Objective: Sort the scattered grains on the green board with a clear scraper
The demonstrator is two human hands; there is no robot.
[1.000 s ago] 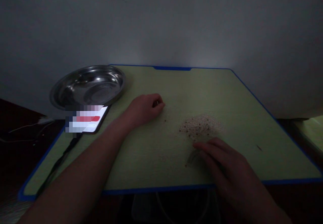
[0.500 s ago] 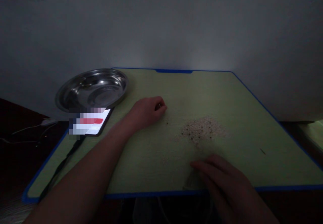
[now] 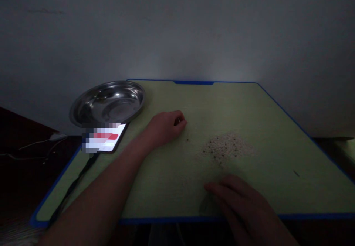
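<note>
On the table, my left hand is curled closed, thumb and forefinger meeting. A thin pale line shows in the gap of its fingers; I cannot make out what it is. A single dark speck lies beside that hand. Right of it spreads a flat pile of small pale grains, with several dark round bits among them. My right hand is over the near edge, below the pile. Its fingers stretch out to the left, apart from the grains, and nothing shows in them; its lower part blurs into shadow.
A shiny steel basin stands at the back left of the pale green, blue-rimmed table. In front of it lies a lit phone, with a dark strap running to the near edge. A small dark sliver lies at the right. A wall rises behind.
My right hand has drawn back from the pile toward the near edge. My left hand stays curled in place. The whole view has shifted slightly, so things appear lower and further right.
</note>
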